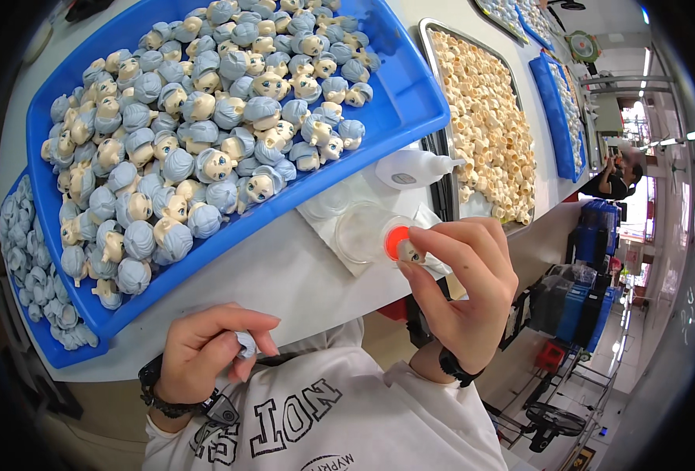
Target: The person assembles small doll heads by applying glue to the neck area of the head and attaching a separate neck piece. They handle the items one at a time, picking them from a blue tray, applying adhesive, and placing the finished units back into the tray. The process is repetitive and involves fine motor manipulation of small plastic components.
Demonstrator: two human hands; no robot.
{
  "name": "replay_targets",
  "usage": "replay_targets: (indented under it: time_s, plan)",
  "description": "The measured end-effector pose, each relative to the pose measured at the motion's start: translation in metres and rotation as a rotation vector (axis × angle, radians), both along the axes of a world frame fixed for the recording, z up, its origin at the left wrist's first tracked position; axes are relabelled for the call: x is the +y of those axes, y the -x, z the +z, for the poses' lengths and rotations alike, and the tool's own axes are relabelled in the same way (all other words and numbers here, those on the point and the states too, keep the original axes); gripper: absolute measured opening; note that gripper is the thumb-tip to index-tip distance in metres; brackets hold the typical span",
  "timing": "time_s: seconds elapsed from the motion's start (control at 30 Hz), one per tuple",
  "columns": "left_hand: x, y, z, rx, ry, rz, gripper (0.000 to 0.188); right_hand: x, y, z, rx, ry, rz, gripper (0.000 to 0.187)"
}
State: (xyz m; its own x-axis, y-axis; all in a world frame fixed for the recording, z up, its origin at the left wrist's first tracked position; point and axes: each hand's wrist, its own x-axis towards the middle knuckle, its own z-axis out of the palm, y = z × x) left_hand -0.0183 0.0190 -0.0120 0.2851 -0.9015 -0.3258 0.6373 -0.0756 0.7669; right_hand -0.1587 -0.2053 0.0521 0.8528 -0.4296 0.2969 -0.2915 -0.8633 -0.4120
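Observation:
Between the thumb and fingers of my right hand [473, 275] is a small cream doll face part [412, 255] with a painted eye. It is right beside a clear round container [376, 245] with bright orange-red [395, 235] at its mouth; whether they touch I cannot tell. My left hand [202, 357], lower and nearer my body, pinches a small grey-blue doll hair piece [245, 345]. A blue tray [324, 187] full of doll heads [202, 110] with grey-blue hair fills the left and far side of the table.
A white squeeze bottle [414, 169] lies behind the clear containers. To its right, a metal tray [435, 55] holds many cream doll parts [488, 129]. A lower blue bin [61, 357] at far left contains grey-blue hair pieces [41, 275]. Another person [616, 179] is far right.

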Motion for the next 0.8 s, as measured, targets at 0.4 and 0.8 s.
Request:
replay_targets:
  time_s: [0.4, 0.8]
  plan:
    - [0.002, 0.000, -0.003, -0.028, 0.049, -0.037, 0.023, 0.001, 0.006, 0.002, 0.007, -0.020, -0.007, 0.031]
    - [-0.011, 0.006, 0.004, -0.073, -0.041, -0.047, 0.043, 0.002, 0.010, -0.002, -0.099, -0.074, -0.049, 0.034]
